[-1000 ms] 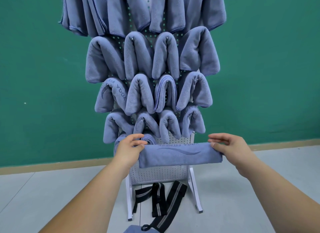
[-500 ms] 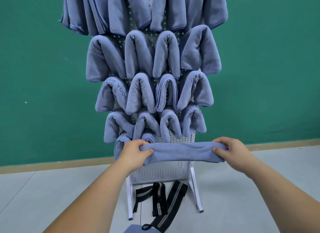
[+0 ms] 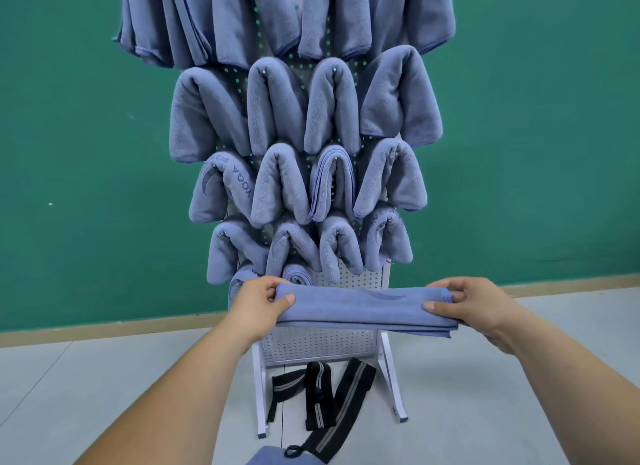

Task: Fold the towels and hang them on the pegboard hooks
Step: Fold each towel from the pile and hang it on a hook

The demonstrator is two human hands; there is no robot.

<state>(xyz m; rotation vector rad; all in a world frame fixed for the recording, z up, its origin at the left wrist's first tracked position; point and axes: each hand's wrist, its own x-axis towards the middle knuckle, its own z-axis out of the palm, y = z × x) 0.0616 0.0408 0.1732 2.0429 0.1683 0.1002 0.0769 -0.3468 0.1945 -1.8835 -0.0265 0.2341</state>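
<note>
A blue-grey folded towel (image 3: 360, 309) stretches level between my hands, in front of the lower part of the white pegboard (image 3: 360, 277). My left hand (image 3: 258, 303) grips its left end with the thumb on top. My right hand (image 3: 474, 303) grips its right end the same way. Several folded towels (image 3: 332, 101) of the same colour hang over hooks in rows up the board. Two lower ones (image 3: 298, 274) sit just behind my left hand, partly hidden.
The pegboard stands on white legs (image 3: 393, 388) on a grey floor, against a green wall (image 3: 536, 135). Black straps with grey stripes (image 3: 332, 405) lie on the floor under the board. A bit of blue cloth (image 3: 277, 457) shows at the bottom edge.
The towel was held up flat with its printed face toward me; it has been folded over into a narrower, thicker band, and both hands have shifted slightly lower and nearer.
</note>
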